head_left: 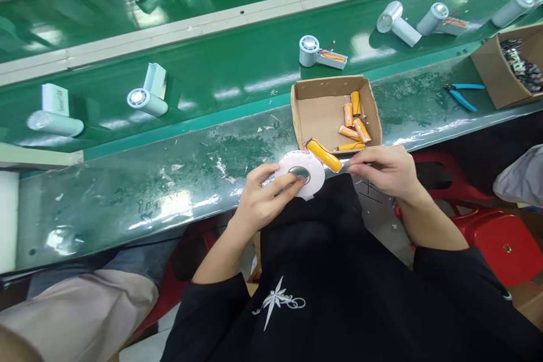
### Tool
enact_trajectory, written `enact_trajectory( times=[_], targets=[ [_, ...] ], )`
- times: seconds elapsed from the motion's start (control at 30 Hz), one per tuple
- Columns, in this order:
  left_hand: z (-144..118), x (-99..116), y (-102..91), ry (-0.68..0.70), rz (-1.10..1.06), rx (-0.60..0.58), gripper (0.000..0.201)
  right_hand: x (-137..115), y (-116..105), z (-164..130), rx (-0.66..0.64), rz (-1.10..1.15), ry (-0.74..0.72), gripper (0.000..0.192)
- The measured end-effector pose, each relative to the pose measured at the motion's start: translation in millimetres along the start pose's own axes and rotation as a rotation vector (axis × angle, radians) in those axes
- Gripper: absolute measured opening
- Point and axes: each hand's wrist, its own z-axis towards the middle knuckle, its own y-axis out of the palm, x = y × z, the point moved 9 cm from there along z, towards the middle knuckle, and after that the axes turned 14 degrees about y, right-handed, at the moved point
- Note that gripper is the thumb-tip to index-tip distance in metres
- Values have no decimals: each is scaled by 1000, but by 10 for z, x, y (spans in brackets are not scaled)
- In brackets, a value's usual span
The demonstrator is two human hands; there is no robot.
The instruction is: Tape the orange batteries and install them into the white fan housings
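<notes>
Two bare hands near bench edge: left hand (pixel 263 198) gripping white tape roll (pixel 302 174), right hand (pixel 384 168) pinching tape end beside yellow battery (pixel 324 155); cardboard tray (pixel 307 116) just beyond.

bare bench ledge (pixel 127 192) left of the hands, cardboard tray (pixel 303 119) (open-topped) blocking ahead, pliers (pixel 462 96) farther right
</notes>
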Motion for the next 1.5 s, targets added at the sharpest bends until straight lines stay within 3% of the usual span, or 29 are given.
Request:
enact_trajectory(
  times=[0.1, 0.33, 0.47, 0.6, 0.7, 0.83, 0.9, 0.97, 1.03, 1.17, 1.33, 1.37, 1.43, 1.5],
  targets=[
    [-4, -1, 15, -12, -9, -4, 31, -108, 63, -26, -124, 16, -117, 7],
    [2, 49, 69, -11, -73, -6, 32, -178, 305, -94, -451, 206, -173, 6],
    [26, 100, 119, 14, -139, -7, 28, -142, 437, -145, -636, 330, -115, 6],
    [7, 11, 90, -74, -107, 50, 33, -95, 640, -241, -856, 439, -25, 18],
    [-53, -51, 45, -134, -93, 107, 43, -34, 817, -308, -958, 298, 22, 29],
    [-119, -39, 16, -131, -93, 122, 55, 141, 727, -202, -825, -82, 113, 37],
    [-117, -20, 3, -112, -74, 102, 56, 164, 525, -103, -713, -98, 183, 60],
    [-79, 12, 3, -68, -69, 67, 52, 142, 283, 9, -552, 33, 264, 79],
    [-21, 50, 15, -13, -79, 33, 47, 134, 140, 70, -418, 208, 351, 78],
    [95, 117, 53, 41, 27, 11, 40, 224, 348, 63, -292, 446, 479, 64],
    [240, 228, 111, -97, 212, 99, 51, 529, 557, -11, 283, 726, 401, 79],
    [257, 261, 125, -128, 191, 120, 50, 581, 572, -43, 348, 754, 406, 81],
    [243, 308, 163, -186, 44, 138, 47, 599, 520, -69, 365, 758, 426, 81],
    [141, 322, 166, -238, -149, 145, 44, 502, 323, -74, 318, 729, 401, 76]
  ],
)
